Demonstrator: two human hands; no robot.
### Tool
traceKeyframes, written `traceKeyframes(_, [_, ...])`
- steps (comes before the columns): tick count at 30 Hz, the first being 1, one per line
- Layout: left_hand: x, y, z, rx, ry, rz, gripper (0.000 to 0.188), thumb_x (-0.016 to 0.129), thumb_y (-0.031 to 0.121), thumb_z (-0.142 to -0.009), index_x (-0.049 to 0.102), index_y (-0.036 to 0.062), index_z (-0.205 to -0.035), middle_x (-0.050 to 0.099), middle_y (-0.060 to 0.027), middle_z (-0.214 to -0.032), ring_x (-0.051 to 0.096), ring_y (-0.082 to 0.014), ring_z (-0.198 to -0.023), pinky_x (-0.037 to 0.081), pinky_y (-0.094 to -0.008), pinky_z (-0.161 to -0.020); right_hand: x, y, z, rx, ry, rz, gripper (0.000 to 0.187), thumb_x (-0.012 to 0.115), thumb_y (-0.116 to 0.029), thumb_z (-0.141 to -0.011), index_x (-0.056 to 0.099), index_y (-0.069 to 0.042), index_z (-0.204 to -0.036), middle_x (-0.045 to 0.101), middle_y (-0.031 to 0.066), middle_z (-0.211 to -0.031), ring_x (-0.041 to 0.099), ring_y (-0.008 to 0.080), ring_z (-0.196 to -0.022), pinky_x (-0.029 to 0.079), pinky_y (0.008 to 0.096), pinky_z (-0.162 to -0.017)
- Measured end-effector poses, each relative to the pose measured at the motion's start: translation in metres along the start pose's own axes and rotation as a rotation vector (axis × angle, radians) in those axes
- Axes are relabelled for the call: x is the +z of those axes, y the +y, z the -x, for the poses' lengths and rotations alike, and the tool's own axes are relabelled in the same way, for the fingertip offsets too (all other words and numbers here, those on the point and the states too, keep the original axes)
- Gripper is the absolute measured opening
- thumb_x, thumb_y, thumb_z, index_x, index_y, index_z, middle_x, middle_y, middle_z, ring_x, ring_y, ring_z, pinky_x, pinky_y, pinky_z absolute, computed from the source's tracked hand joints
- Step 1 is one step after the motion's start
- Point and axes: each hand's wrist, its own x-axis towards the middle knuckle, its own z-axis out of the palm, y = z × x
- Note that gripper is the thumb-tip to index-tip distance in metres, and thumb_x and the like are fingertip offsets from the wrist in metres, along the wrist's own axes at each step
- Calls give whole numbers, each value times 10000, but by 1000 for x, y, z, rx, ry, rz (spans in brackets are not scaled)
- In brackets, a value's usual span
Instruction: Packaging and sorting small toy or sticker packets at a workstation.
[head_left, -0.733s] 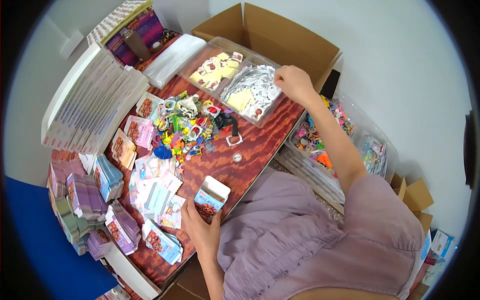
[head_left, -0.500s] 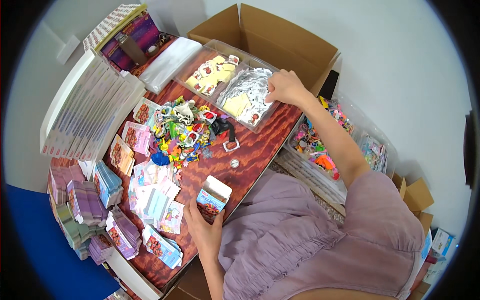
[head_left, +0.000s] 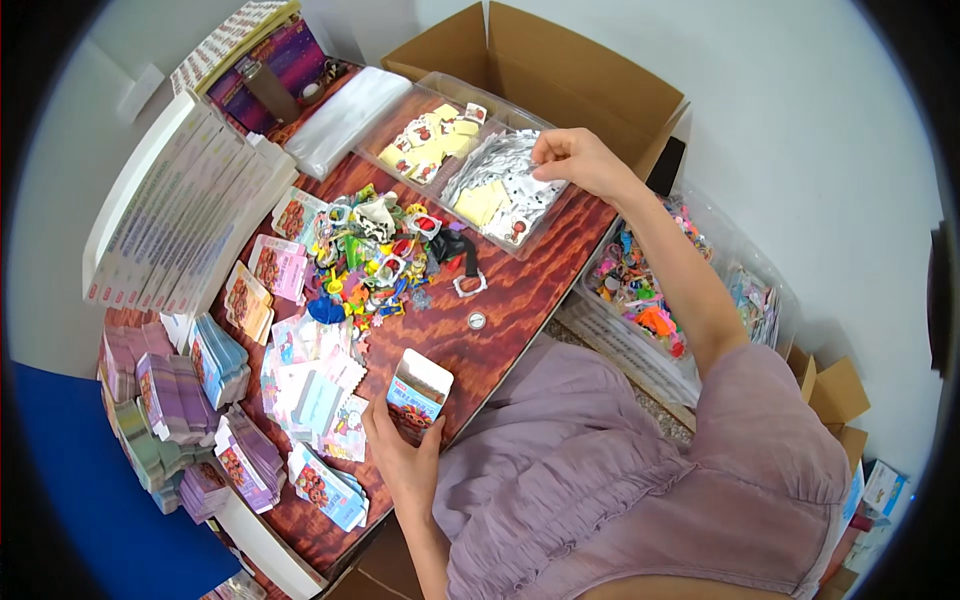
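My left hand point(head_left: 402, 462) is wrapped round a small blue printed carton point(head_left: 418, 394) at the table's near edge. The carton stands upright with its top flap raised. Over the clear plastic tray point(head_left: 537, 243) my right hand point(head_left: 582, 163) is pinched, fingertips pointing left. Below them lies a heap of silvery-white slips point(head_left: 490, 165). Whether a slip is between the fingers I cannot make out. Yellow and white cards point(head_left: 435, 140) fill the neighbouring compartment. Left of the carton lies a spread of pastel printed packets point(head_left: 315, 400).
A pile of colourful small trinkets point(head_left: 375, 260) covers the table's middle. Stacks of flat cartons point(head_left: 180, 400) and white boxes point(head_left: 180, 200) line the left side. Beyond the tray is an open cardboard box point(head_left: 590, 70); a plastic bin point(head_left: 650, 290) of trinkets sits right, below table level.
My right hand has shifted slightly left and up over the slips, its fingers turning from pointing down to pointing left. The left hand still holds the carton. The whole view has shifted a little.
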Motion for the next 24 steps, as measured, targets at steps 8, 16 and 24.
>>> traceKeyframes(8, [-3,-7,6,-8,8,3,759,823,90,-665,454,0,-1322,480,-195,-1259,498,-374,-1175,416,-429,-982,37,-6,8,-187,-258,431,153,682,-3,-756,529,-11,-755,632,83,-880,614,224,-878,483,325,-784])
traceKeyframes(16, [-2,-7,9,19,22,-24,759,823,90,-663,457,8,-1323,487,-192,-1234,505,-372,-1156,417,-436,-967,39,-14,-2,-185,-461,673,133,678,-2,-738,549,-21,-767,603,69,-814,601,192,-793,458,342,-703])
traceKeyframes(24, [0,6,2,-34,45,-18,748,822,114,-677,455,3,-1319,491,-197,-1213,505,-374,-1140,430,-424,-955,57,-30,5,-50,-230,-276,133,667,12,-809,624,-36,-925,628,8,-836,606,76,-749,483,236,-694])
